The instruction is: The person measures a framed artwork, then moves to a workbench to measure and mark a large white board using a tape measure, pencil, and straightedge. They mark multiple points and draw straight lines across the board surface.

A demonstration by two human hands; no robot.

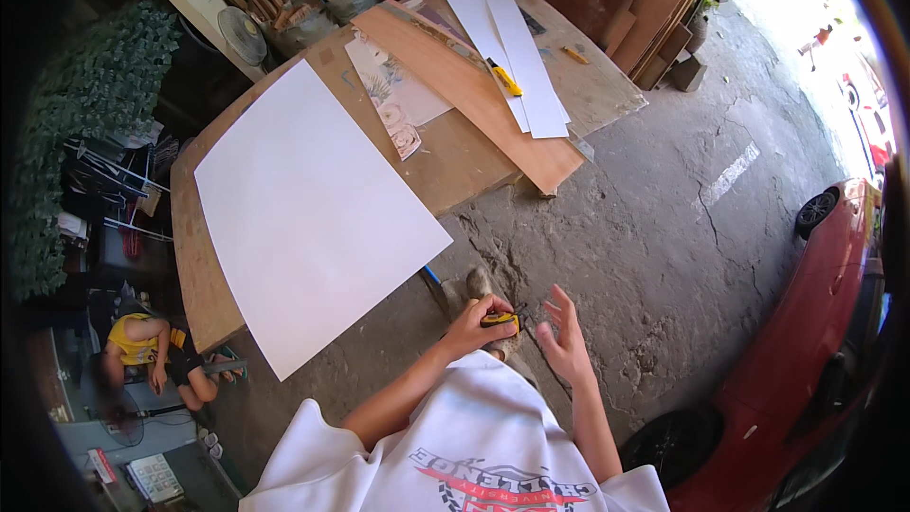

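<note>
1. Cracked grey concrete floor [654, 246] is shown in the head view, with a red car [787, 322] parked at the right and a seated person in a yellow top [137, 337] at the near left.
2. On the left and far side, a broad brown wooden table [464, 169] is covered in part by a large smooth white sheet [313, 218], whose near corners are seen to reach past the table's edge.
3. Farther right on the table, a long reddish-brown wooden plank [455, 76], a pale flower-printed board [389, 95] and two narrow white strips [526, 57] are laid. A yellow-and-black utility knife [504, 78] is rested by the left edge of the strips, untouched.
4. A compact yellow-and-black tape measure [504, 320] is gripped in the left hand [467, 330], with the fingers curled closely around it. It is held in front of the body, over the floor, apart from the sheet.
5. Nothing is held by the right hand [566, 346]; its fingers are spread and raised just beside the tape measure, without contact. Whether any tape has been drawn out cannot be told.
6. As judged from this layout, narrow pieces have already been made ready, while the large sheet appears uncut. No line can be made out on it, and no measuring is being done against it.
</note>
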